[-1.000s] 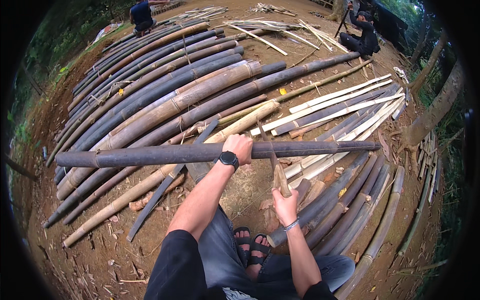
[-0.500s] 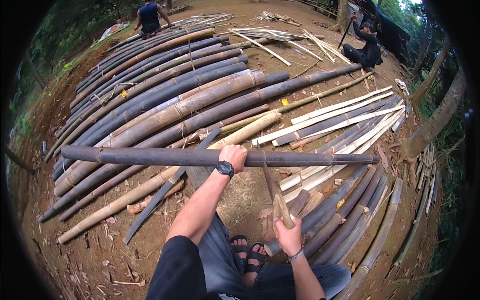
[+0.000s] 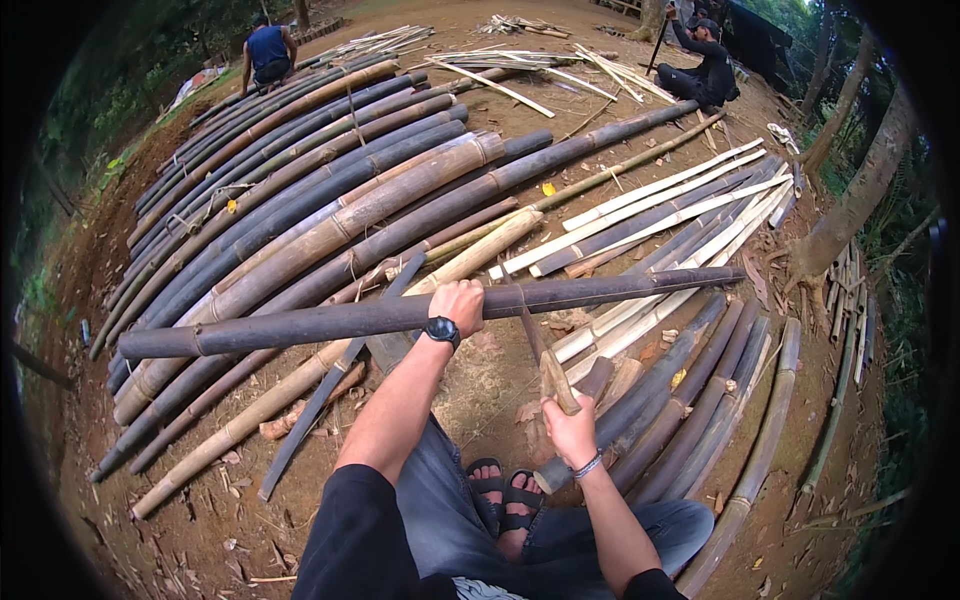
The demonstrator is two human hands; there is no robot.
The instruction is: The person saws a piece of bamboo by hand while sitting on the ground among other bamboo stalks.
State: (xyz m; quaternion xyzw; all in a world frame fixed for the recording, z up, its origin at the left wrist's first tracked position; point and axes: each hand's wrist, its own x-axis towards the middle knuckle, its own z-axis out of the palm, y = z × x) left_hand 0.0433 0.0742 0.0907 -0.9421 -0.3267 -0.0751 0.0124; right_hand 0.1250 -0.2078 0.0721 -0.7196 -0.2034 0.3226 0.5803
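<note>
Gripping bamboo [image 3: 380, 315] (L hand [image 3: 458, 306]), saw [image 3: 554, 376] (R hand [image 3: 572, 431])

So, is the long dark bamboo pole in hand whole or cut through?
Apparently not cut through: the long dark bamboo pole runs unbroken past the wooden-handled blade. Cut depth: cannot tell.

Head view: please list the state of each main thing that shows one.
Left hand, closed around dark pole
Right hand, closed around wooden handle
Dark pole, held crosswise
Cutting tool, blade crossing the pole
Pale strips, split, lying together
Watch, fastened
Sandals, worn
Pile of poles, lying side by side
</note>
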